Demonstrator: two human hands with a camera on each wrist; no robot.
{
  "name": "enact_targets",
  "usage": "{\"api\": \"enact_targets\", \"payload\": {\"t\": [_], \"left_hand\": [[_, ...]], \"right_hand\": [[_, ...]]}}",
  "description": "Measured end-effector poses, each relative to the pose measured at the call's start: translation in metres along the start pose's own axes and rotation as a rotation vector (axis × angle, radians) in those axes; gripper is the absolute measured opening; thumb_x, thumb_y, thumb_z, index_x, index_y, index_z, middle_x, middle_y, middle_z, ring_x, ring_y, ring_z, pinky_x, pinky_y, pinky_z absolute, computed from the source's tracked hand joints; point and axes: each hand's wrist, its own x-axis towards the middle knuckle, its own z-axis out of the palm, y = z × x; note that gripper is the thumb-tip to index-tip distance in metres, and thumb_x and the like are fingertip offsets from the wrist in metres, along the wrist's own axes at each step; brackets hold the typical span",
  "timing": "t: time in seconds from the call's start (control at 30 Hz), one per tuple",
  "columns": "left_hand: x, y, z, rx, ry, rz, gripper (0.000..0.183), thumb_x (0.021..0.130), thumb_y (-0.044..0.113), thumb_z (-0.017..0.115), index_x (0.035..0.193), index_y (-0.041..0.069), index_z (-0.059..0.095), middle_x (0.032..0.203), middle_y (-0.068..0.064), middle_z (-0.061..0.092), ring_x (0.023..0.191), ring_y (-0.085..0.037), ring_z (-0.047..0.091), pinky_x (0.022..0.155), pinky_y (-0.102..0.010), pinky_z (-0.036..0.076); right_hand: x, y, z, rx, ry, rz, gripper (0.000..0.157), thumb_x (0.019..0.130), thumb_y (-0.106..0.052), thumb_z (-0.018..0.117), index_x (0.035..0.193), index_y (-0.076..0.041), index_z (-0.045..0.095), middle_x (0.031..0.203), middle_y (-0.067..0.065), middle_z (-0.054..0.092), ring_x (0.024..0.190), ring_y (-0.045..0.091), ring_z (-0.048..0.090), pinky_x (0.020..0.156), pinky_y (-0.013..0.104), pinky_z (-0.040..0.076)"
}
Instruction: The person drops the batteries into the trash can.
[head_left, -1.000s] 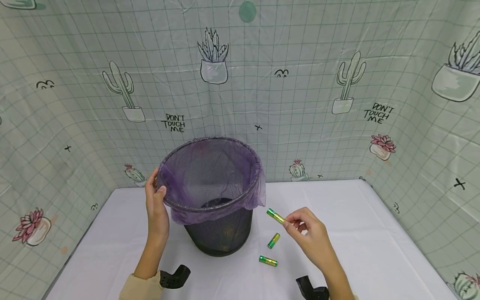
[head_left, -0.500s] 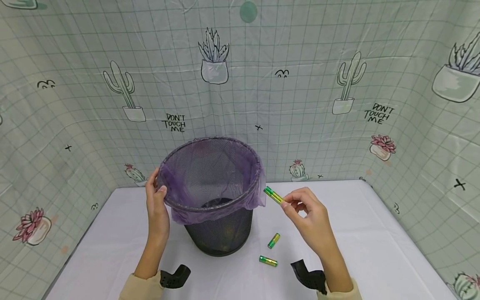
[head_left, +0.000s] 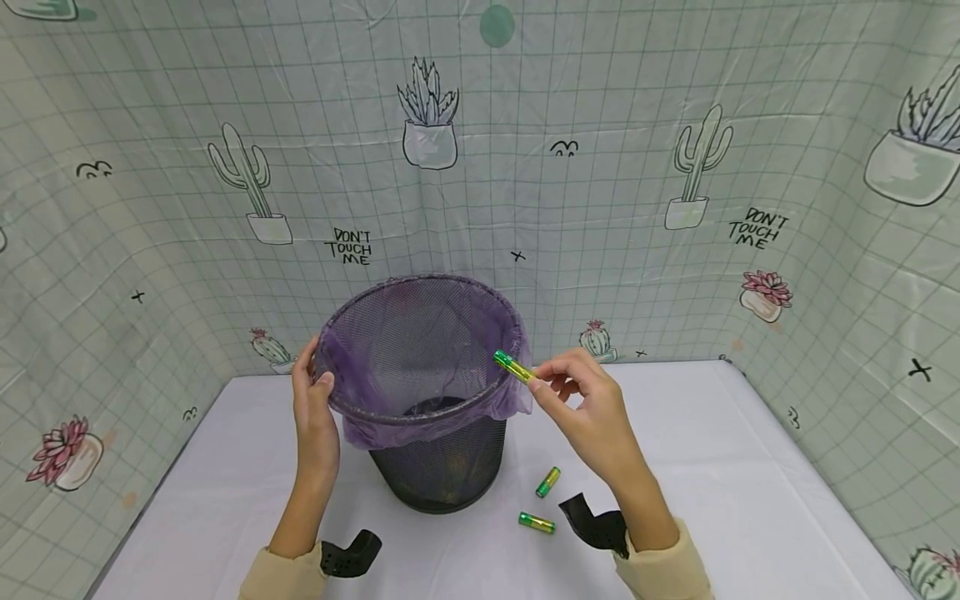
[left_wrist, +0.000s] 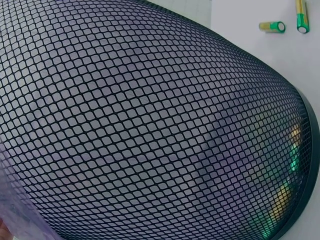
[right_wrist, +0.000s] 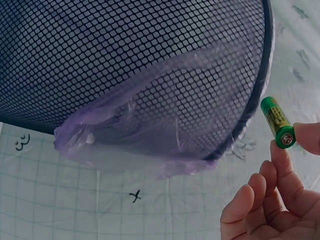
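Note:
A black mesh wastebasket (head_left: 450, 479) with a purple bag (head_left: 408, 433) folded over its rim leans in the head view, its mouth toward the camera. At its left side my left hand (head_left: 315, 429) grips the rim, thumb in front and fingers round the outside. My right hand (head_left: 592, 412) pinches one end of a green and gold battery (head_left: 514, 366) between thumb and index finger. The battery's far end overlaps the right part of the opening. In the right wrist view, the battery (right_wrist: 276, 121) shows beside the rim, the other fingers loosely curled.
Two more batteries, one (head_left: 548, 482) behind the other (head_left: 537, 522), lie on the white tablecloth (head_left: 750, 500) right of the wastebasket. Green and gold shapes (left_wrist: 280, 200) show through the mesh near its base. A cactus-print cloth (head_left: 480, 200) stands behind and at both sides.
My right hand has lifted the battery and moved it up and left, from over the tablecloth to the wastebasket's right rim. The left hand and wastebasket stay put.

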Motion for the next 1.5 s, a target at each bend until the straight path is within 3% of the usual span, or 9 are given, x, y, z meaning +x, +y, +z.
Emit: {"api": "enact_targets", "payload": {"t": [0.23, 0.67, 0.97, 1.5], "left_hand": [[0.000, 0.000, 0.000, 0.006, 0.003, 0.008, 0.053, 0.092, 0.024, 0.032, 0.145, 0.019, 0.028, 0.140, -0.001, 0.033, 0.129, -0.014, 0.030, 0.105, -0.031, 0.020], [-0.001, 0.000, 0.000, -0.002, 0.002, 0.009, 0.054, 0.092, 0.024, 0.032, 0.145, 0.016, 0.027, 0.141, -0.002, 0.032, 0.129, -0.015, 0.030, 0.104, -0.032, 0.020], [0.000, 0.000, 0.001, -0.010, 0.007, 0.012, 0.054, 0.091, 0.023, 0.033, 0.145, 0.014, 0.028, 0.139, -0.003, 0.033, 0.127, -0.015, 0.031, 0.104, -0.031, 0.021], [0.001, -0.001, 0.001, -0.001, 0.008, 0.020, 0.053, 0.091, 0.024, 0.033, 0.144, 0.018, 0.029, 0.140, -0.002, 0.034, 0.128, -0.015, 0.032, 0.104, -0.030, 0.022]], "right_hand": [[0.008, -0.004, 0.011, -0.005, -0.047, 0.015, 0.008, 0.083, -0.008, 0.066, 0.091, -0.006, 0.065, 0.090, 0.002, 0.055, 0.078, 0.012, 0.048, 0.067, 0.020, 0.043], [0.017, -0.012, 0.024, -0.023, -0.087, -0.023, 0.009, 0.083, -0.013, 0.068, 0.091, -0.008, 0.067, 0.089, -0.001, 0.057, 0.075, 0.009, 0.048, 0.065, 0.022, 0.042], [0.017, -0.015, 0.025, 0.004, -0.062, -0.072, 0.005, 0.082, -0.010, 0.068, 0.087, -0.009, 0.069, 0.086, -0.002, 0.059, 0.071, 0.009, 0.049, 0.064, 0.020, 0.042], [0.005, -0.007, 0.019, -0.010, -0.062, -0.025, 0.010, 0.083, -0.015, 0.068, 0.093, -0.014, 0.069, 0.083, -0.004, 0.055, 0.073, 0.009, 0.048, 0.066, 0.021, 0.042]]}}
